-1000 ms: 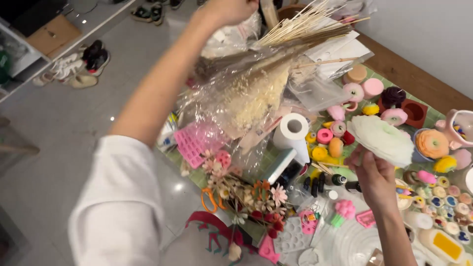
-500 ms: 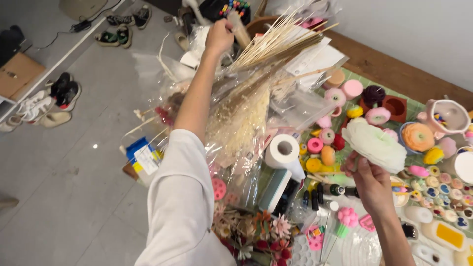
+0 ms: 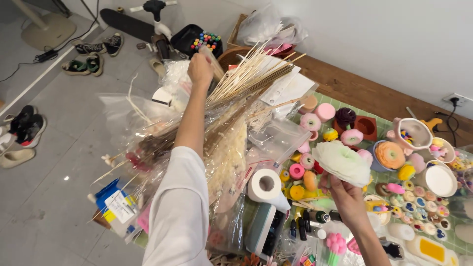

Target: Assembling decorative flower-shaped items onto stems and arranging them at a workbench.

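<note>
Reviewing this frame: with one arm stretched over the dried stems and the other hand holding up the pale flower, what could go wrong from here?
The left hand grips a thin stem in the bundle of dried stems; pulling could drag neighbouring stems out or snap them. The outstretched arm crosses crinkled plastic wrapping, which might snag and shift. The right hand holds the pale flower from below over crowded small candles; a slip could drop it onto them.

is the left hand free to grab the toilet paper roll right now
Probably not. The left hand is stretched far out and closed around the bundle of thin sticks, well beyond the toilet paper roll, so its grip looks occupied. The roll itself lies uncovered.
</note>
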